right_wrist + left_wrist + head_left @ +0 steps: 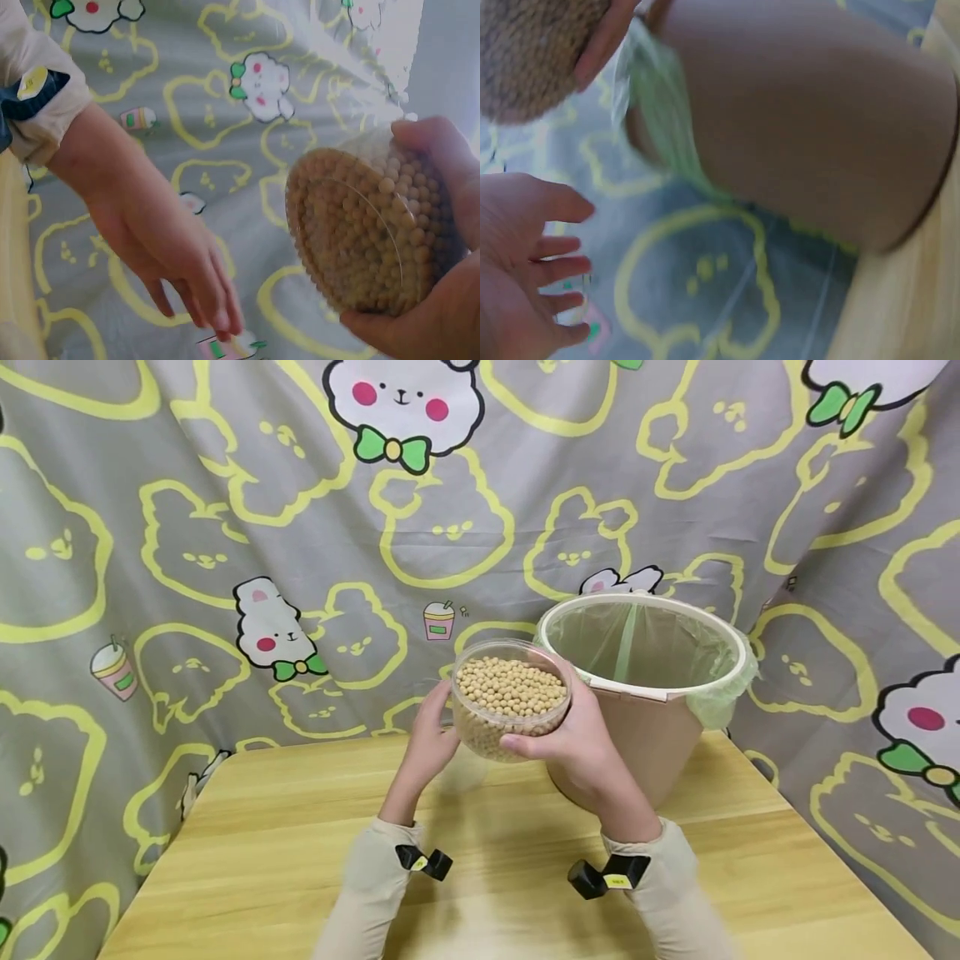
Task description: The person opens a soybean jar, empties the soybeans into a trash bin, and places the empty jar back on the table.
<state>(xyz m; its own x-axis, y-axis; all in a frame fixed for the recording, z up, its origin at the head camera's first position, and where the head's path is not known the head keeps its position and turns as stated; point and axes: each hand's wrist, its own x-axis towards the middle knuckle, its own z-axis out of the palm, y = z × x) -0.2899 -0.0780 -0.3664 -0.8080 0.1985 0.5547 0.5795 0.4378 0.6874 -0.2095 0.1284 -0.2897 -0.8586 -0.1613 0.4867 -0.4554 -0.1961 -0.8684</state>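
Note:
My right hand [581, 727] grips a clear round plastic tub [512, 721] full of pale yellow soybeans [510, 687], holding it in the air over the table, left of the bin. The thumb lies across the tub's near side. In the right wrist view the tub's base [349, 232] shows, with fingers and thumb around its wall. My left hand [433, 739] is just left of the tub. In the left wrist view the left hand [517, 262] has its fingers loosely extended and apart from the tub; the right wrist view shows the left hand's fingers [225, 300] pointing downward.
A tall brown bin [633, 743] with a white rim ring [738, 652] and a light green liner bag [708, 706] stands at the table's back right, close by my right hand. The wooden table [285, 860] meets a grey cartoon-print curtain [187, 652] behind.

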